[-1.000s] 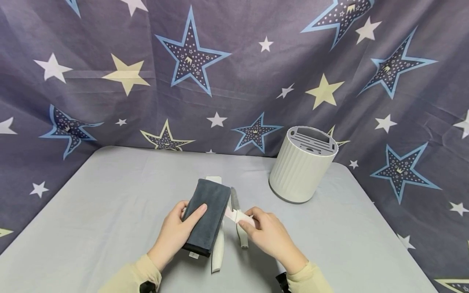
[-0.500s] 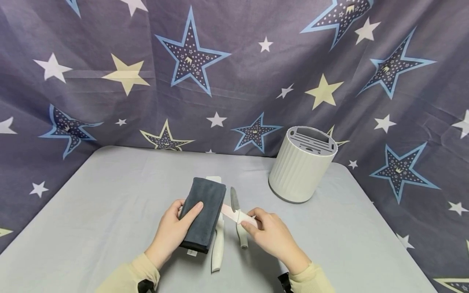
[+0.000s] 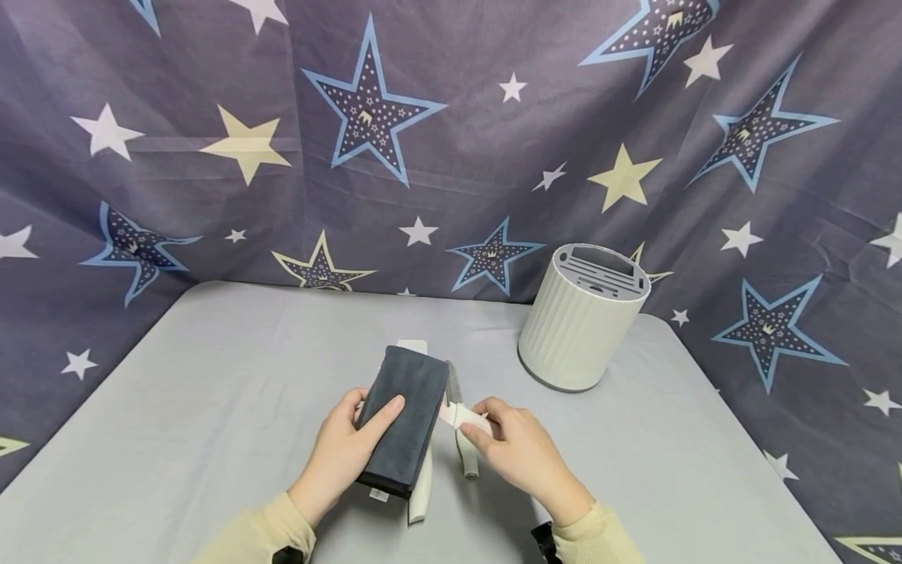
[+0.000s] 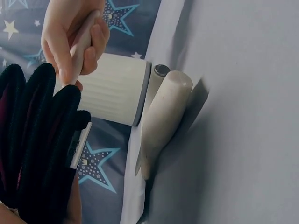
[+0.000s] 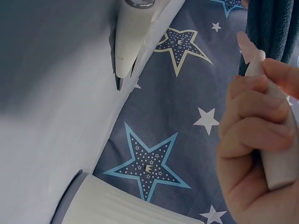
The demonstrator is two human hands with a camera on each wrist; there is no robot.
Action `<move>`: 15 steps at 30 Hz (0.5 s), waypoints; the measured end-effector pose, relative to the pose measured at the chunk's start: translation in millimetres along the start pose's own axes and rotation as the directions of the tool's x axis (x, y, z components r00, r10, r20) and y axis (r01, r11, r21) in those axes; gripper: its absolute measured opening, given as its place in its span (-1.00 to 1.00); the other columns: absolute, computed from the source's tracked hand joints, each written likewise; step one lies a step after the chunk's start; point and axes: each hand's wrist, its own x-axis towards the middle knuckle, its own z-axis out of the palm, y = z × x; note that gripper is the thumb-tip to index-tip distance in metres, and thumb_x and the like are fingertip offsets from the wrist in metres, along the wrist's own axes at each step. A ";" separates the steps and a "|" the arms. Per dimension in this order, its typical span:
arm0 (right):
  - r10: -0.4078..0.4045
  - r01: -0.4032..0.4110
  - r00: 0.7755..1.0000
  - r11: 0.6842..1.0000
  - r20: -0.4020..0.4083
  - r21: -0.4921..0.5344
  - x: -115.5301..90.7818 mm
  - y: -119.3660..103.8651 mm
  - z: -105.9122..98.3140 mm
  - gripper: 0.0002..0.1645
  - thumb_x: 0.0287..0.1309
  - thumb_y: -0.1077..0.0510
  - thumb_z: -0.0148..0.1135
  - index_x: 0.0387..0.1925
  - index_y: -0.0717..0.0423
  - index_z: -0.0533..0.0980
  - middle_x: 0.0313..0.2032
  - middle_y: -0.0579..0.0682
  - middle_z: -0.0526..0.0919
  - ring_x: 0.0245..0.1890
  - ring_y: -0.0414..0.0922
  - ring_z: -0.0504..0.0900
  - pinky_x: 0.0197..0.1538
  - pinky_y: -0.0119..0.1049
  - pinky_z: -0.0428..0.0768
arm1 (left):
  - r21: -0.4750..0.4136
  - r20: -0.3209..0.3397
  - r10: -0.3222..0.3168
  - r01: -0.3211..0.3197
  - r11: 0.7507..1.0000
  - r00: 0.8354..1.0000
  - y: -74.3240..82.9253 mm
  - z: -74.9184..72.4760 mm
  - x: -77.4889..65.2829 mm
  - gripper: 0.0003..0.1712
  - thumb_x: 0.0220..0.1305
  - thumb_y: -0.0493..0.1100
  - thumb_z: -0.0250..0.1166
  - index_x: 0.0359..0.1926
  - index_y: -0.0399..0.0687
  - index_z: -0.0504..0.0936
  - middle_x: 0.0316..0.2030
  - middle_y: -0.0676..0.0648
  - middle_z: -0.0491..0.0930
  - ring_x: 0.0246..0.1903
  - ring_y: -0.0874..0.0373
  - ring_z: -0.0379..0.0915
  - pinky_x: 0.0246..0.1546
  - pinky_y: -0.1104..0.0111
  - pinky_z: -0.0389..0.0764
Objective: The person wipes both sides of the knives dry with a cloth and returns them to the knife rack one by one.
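My left hand [image 3: 345, 446] grips a folded dark grey-blue towel [image 3: 407, 415], thumb across its top face. In the left wrist view the towel's stacked folds [image 4: 37, 135] and a small white tag show. My right hand [image 3: 524, 454] holds a small knife by its white handle [image 3: 474, 419]. Its pinkish blade [image 5: 246, 46] points at the towel, and in the head view most of that blade is hidden by the cloth. Below the hands lie two more knives: one with a thick white handle [image 3: 420, 489], partly covered by the towel, and one with a grey blade [image 3: 454, 382].
A ribbed cream knife block [image 3: 581, 333] with a slotted grey top stands at the back right of the table [image 3: 232, 376]. A purple curtain [image 3: 451, 141] printed with stars hangs behind and along both sides.
The towel first slid left, baring more of the pinkish blade, then came back right over it. The right hand, still holding the knife, has barely moved.
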 end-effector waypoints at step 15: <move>-0.015 0.015 1.000 1.000 -0.016 -0.003 2.6 -0.8 4.4 -0.73 0.23 0.00 0.29 -0.17 0.09 0.62 -0.76 -0.27 0.21 -0.72 -0.34 0.13 -0.59 -0.43 0.15 | -0.034 0.024 0.002 -0.001 0.999 1.000 1.0 14.6 -5.1 -0.51 0.26 0.15 0.35 -0.03 -0.12 0.53 -0.44 -0.06 0.69 -0.54 0.13 0.61 -0.49 0.33 0.61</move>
